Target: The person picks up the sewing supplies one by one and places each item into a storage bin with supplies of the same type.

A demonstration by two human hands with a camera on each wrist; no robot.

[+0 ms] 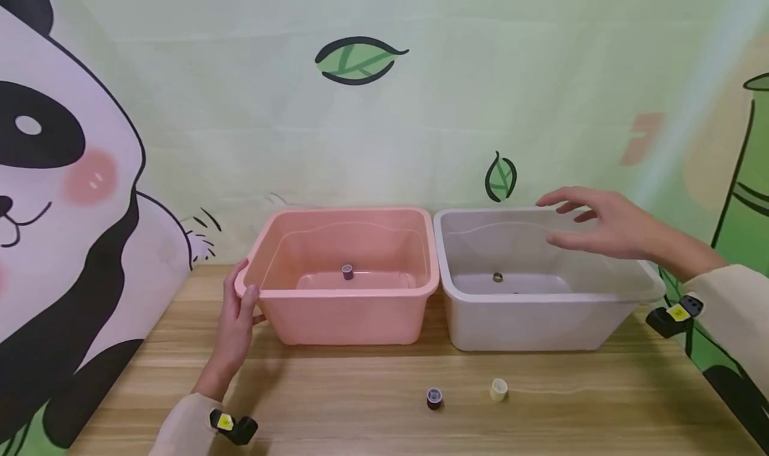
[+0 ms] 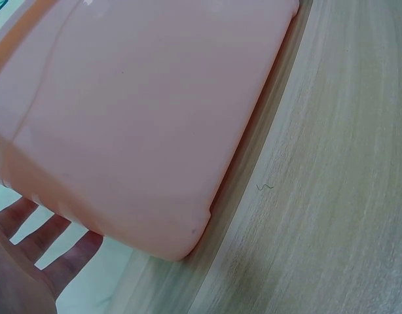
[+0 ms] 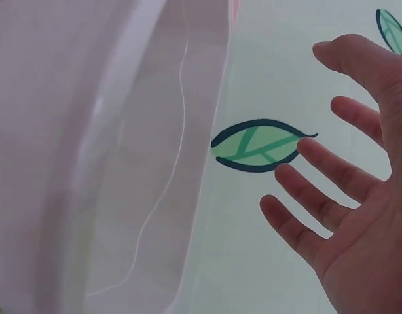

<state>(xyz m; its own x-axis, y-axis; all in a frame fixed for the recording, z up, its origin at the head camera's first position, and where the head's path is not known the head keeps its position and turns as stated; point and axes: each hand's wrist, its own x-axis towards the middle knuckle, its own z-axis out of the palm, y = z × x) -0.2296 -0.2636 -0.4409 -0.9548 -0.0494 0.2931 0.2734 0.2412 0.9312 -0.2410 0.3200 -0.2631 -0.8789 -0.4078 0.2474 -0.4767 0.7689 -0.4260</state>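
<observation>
At the left end of a pink plastic tub, my left hand grips the rim, its thumb over the front corner. The left wrist view shows several fingertips against the tub's side. Inside that tub stands a small purple-grey cap-like piece. My right hand hovers above the right side of a light grey tub, fingers spread and holding nothing. A small brownish ring-shaped piece lies in the grey tub; a sliver of something dark shows just behind its front rim.
On the wooden table in front of the tubs stand a small dark cap-like piece and a cream one. The two tubs sit side by side, rims close together. Behind them hangs a green cloth printed with a panda and leaves.
</observation>
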